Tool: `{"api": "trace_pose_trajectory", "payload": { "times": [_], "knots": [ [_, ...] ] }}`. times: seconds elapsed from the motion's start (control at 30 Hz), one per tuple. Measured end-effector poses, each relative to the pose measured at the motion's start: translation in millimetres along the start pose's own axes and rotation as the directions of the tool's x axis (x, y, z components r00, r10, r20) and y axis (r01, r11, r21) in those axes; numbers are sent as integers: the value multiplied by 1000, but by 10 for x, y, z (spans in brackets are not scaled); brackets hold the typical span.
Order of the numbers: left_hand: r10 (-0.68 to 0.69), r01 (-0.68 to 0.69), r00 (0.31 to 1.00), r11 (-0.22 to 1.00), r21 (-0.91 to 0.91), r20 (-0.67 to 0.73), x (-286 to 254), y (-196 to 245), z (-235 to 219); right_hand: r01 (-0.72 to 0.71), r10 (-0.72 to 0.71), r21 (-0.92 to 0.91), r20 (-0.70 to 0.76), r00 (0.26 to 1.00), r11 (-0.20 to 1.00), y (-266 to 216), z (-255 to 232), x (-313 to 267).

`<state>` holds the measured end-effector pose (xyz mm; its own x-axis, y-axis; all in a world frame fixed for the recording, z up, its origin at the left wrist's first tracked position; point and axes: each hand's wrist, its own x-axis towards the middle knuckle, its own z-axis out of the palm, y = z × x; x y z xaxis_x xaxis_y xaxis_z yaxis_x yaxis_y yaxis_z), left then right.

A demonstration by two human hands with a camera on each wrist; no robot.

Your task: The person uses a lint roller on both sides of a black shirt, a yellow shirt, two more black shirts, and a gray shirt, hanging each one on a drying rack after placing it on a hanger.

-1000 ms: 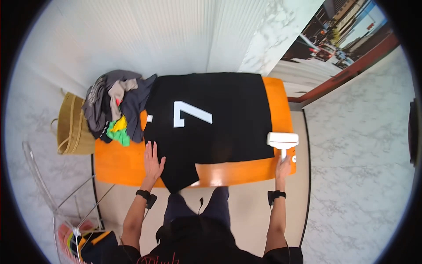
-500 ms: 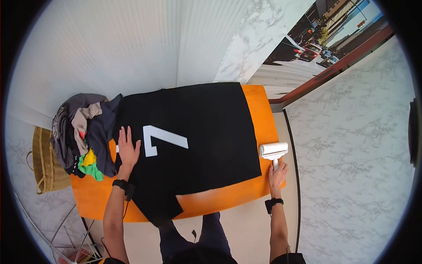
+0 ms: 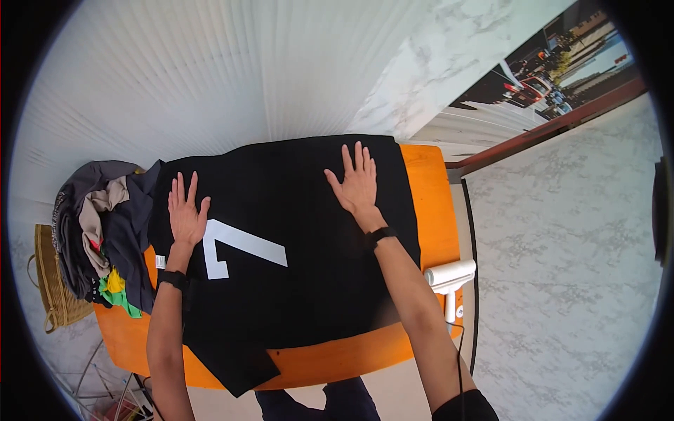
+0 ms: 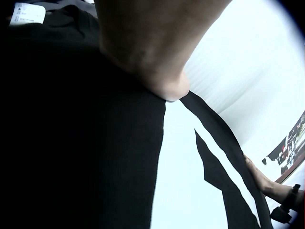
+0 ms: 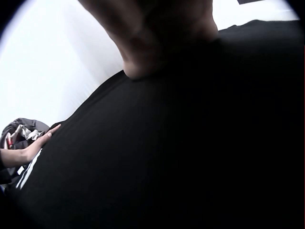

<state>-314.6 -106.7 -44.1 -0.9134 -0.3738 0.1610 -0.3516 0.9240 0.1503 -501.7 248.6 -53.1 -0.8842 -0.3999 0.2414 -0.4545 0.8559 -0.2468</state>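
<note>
A black T-shirt (image 3: 316, 281) with a large white 7 (image 3: 246, 245) lies spread over the orange table (image 3: 432, 189). Palm down, my left hand (image 3: 187, 216) rests on the shirt near its collar end, just beside the number, with fingers straight. My right hand (image 3: 359, 184) lies flat toward the far hem, fingers straight and thumb spread. Both wrist views show the palms low against the black cloth. A white lint roller (image 3: 449, 277) lies at the table's right edge, apart from both hands. A small white label (image 3: 160, 262) shows at the shirt's left edge.
A heap of grey, green and yellow clothes (image 3: 116, 224) sits at the table's left end. Beside it hangs or stands a woven basket (image 3: 60, 288). A white ribbed wall (image 3: 210, 91) rises behind the table, and a wire rack (image 3: 98, 386) stands at lower left.
My right hand has let go of the lint roller and moved up and left onto the shirt. My left hand has slid farther up the shirt. The head view has shifted too.
</note>
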Motion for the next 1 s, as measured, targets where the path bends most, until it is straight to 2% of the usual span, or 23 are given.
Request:
{"api": "trace_pose_trajectory", "payload": {
  "times": [0.27, 0.37, 0.47, 0.57, 0.6, 0.67, 0.7, 0.73, 0.77, 0.8, 0.83, 0.87, 0.9, 0.97, 1.0],
  "knots": [
    [-2, 2, 1000, 1000, 0, 4, 309, -23, 64, -20, 20, -29, 4, 1000, 999, 55, 62, 253],
    [-14, 15, 1000, 1000, -16, 20, 367, -10, 47, -49, 51, -27, 75, 996, 998, 53, 29, 340],
    [39, -40, 996, 999, -1, -79, 310, -90, 107, -53, 57, -44, 88, 994, 998, 84, -5, 289],
    [30, -47, 989, 992, -114, -147, 74, -104, -100, -145, 145, -43, -6, 989, 989, 38, -318, 64],
    [23, -50, 984, 987, -152, -177, -35, -78, -175, -109, 112, 79, -31, 993, 991, -75, -405, -138],
    [43, -93, 976, 967, -236, -212, -570, 18, -500, -18, 32, 100, -136, 990, 995, -120, -1043, -761],
    [53, -88, 987, 968, -235, -151, -899, 67, -702, -70, 93, 130, -180, 979, 989, -115, -1382, -1108],
    [72, -92, 992, 975, -204, -104, -1266, 30, -773, -181, 207, 127, -238, 949, 975, -15, -1565, -1512],
    [53, -56, 998, 981, -183, -18, -1624, 46, -857, -307, 310, 55, -292, 905, 950, 137, -1669, -1910],
    [60, -54, 998, 978, -203, 24, -1954, 41, -906, -399, 369, -12, -352, 860, 917, 293, -1777, -2276],
    [46, -19, 991, 980, -200, 128, -2235, 65, -998, -492, 419, -108, -388, 821, 864, 466, -1795, -2595],
    [55, -21, 986, 978, -210, 158, -2489, 22, -968, -574, 461, -201, -417, 784, 794, 634, -1777, -2897],
    [61, -19, 981, 976, -218, 185, -2699, -3, -923, -565, 454, -199, -413, 790, 801, 783, -1746, -3112],
    [69, -26, 974, 981, -193, 218, -2957, -39, -903, -714, 705, -70, -119, 699, 697, 1004, -1646, -3324],
    [81, -36, 963, 984, -174, 258, -3007, -59, -895, -703, 693, -59, -122, 710, 709, 1056, -1628, -3322]
  ]
}}
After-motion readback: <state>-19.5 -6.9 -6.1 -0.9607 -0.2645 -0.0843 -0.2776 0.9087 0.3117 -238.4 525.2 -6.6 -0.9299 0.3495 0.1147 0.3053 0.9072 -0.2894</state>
